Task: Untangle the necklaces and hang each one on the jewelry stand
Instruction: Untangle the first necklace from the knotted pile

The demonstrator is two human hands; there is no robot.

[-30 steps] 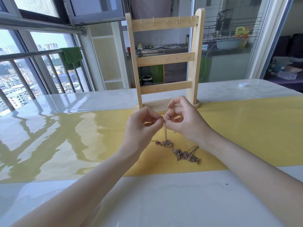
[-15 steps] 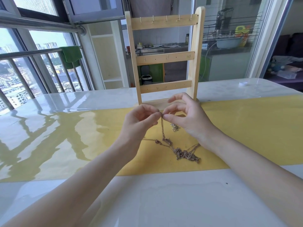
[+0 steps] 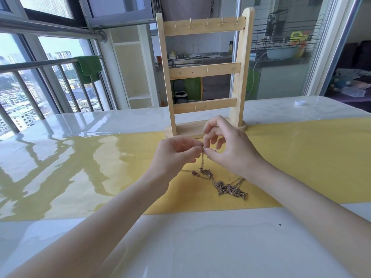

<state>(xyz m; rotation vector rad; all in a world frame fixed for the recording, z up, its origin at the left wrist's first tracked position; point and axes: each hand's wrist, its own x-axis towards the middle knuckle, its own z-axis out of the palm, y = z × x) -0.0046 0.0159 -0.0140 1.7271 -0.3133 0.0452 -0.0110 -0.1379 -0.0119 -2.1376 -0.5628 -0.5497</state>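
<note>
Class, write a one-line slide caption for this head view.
Both hands, left and right, pinch a chain lifted from the tangled necklaces before an empty wooden stand.

No text, label, brand, number or sign can be read anywhere in this view (the items on the far counter behind the glass are too small and blurred to show any lettering).

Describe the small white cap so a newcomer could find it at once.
Start at the wooden stand at the table's far edge, then look right along the bare white top. The white cap sits there alone, beyond the yellow runner: a small, low, round disc.
</note>
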